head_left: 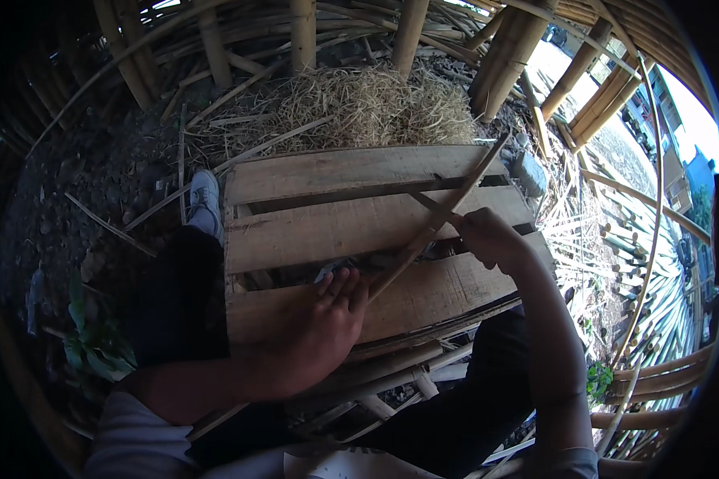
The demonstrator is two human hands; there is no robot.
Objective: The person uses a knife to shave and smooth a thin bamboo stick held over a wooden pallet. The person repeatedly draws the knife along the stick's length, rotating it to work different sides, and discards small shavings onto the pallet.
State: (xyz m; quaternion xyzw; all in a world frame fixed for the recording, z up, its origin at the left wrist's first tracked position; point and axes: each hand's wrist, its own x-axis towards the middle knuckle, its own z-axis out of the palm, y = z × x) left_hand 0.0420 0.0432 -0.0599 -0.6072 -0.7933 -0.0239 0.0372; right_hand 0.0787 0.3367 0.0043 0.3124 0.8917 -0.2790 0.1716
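Head view: wooden pallet (335,227) as desk, dirt ground w/ straw pile (375,104) behind, bamboo poles (503,56) all round. Left hand (327,319) flat on front plank, fingers together. Right hand (487,235) fingers pinching thin bamboo strip (435,223), slanting across pallet.

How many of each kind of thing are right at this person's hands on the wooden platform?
Wooden planks of the pallet platform: 3
Bamboo strip held across it: 1
Thin blade or stick in the right hand: 1
Hands: 2, with the left hand pressing the strip
Grey shoe: 1
Total: 8
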